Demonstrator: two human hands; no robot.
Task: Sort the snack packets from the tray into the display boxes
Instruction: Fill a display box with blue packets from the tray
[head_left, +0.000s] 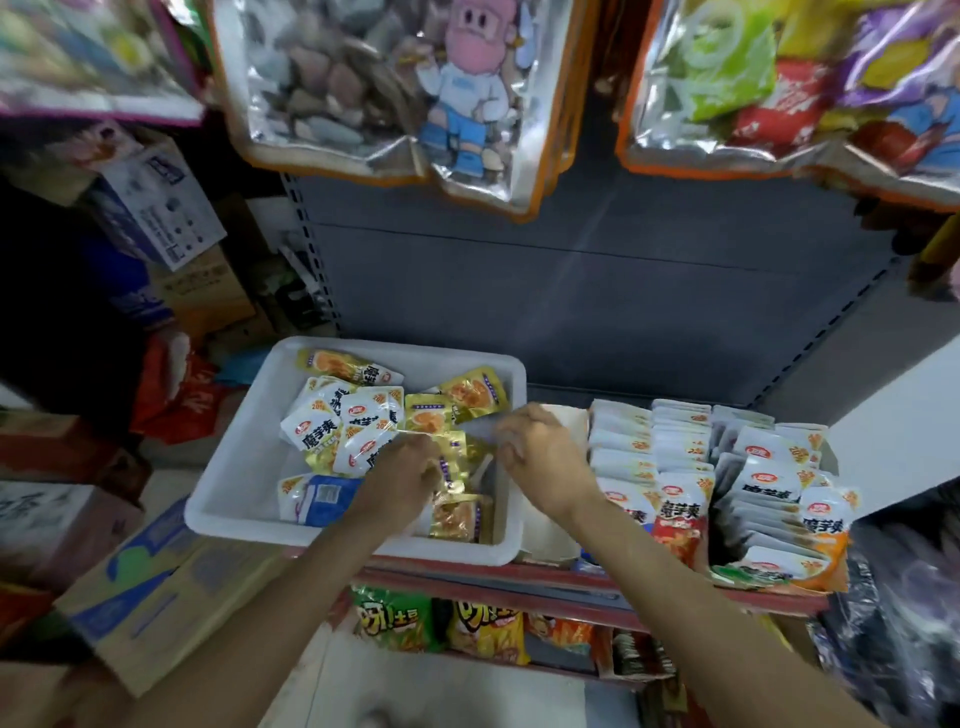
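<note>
A white plastic tray (244, 483) sits on the shelf edge, holding several white snack packets (343, 421) and gold snack packets (470, 395). My left hand (400, 480) is down in the tray, fingers curled on a gold packet (452, 462). My right hand (540, 452) hovers at the tray's right rim with its fingers curled; I cannot tell whether it pinches a packet. Right of it stands an empty cardboard display box (550, 525), then display boxes (649, 467) filled with upright white packets.
Large hanging snack bags (395, 98) dangle overhead at the back. A grey shelf back panel (597, 291) rises behind the tray. Cardboard cartons (150, 597) stack at the left. Chip bags (441, 623) fill the shelf below.
</note>
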